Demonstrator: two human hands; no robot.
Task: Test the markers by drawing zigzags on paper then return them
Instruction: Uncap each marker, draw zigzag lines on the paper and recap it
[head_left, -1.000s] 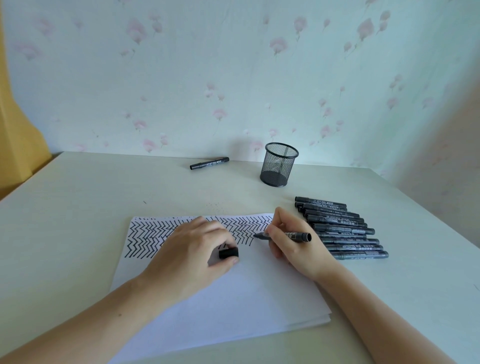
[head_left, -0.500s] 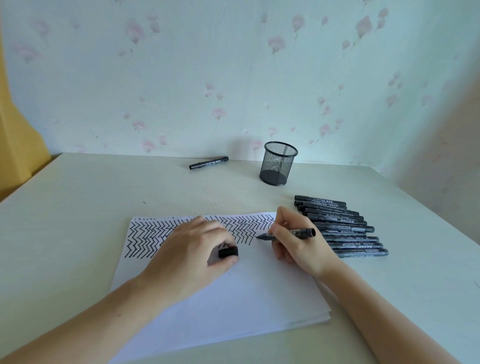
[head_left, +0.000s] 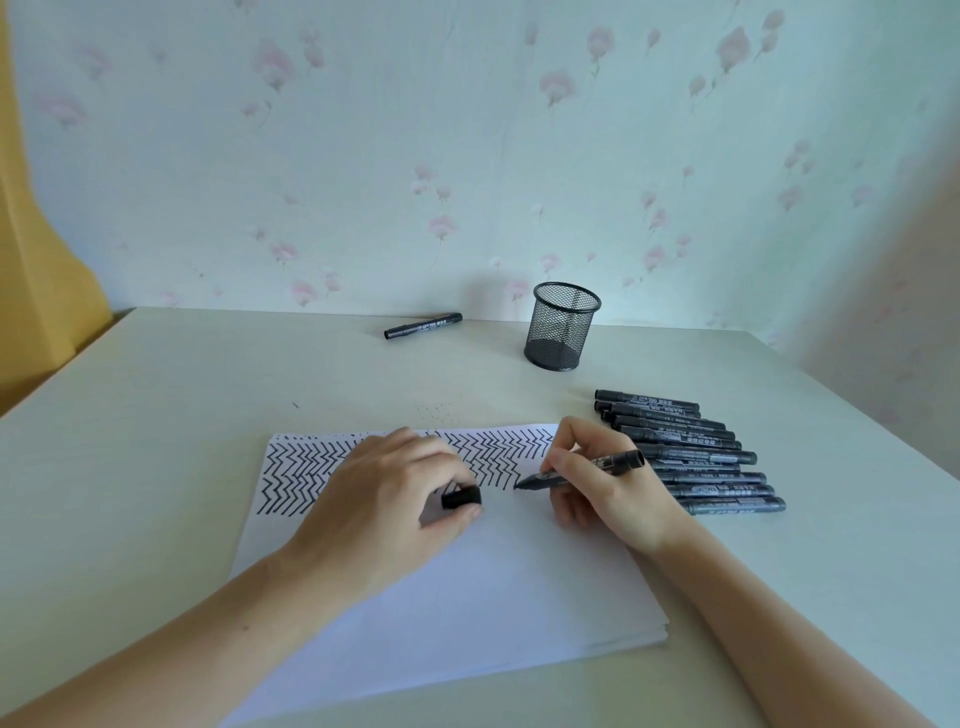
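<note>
1. Right hand (head_left: 605, 486) pinches an uncapped black marker (head_left: 587, 469) around mid-barrel in a writing grip. Its tip sits at the paper (head_left: 467, 587), at the right end of the zigzag rows (head_left: 306, 475).
2. Left hand (head_left: 384, 506) rests on the sheet, thumb and fingers curled round the black cap (head_left: 461, 497). It also pins the paper.
3. Handling, judged: the marker is light, stiff and smooth plastic, so a mid-barrel pinch near the tip gives control. The cap is small and easy to drop. The paper is a thin, floppy stack that slides unless it is held down.
4. A row of capped markers (head_left: 696, 457) lies just right of the paper, side by side. One stray marker (head_left: 423, 326) lies far back near the wall.
5. A black mesh pen cup (head_left: 563, 327) stands upright at the back and looks empty; it is probably the return spot.
6. The surface is a pale, smooth table (head_left: 156, 441) with a few ink specks beyond the top edge of the sheet.
7. The room has pale floral wallpaper (head_left: 467, 130) and something yellow (head_left: 31, 249) at the left edge; I can't tell what.
</note>
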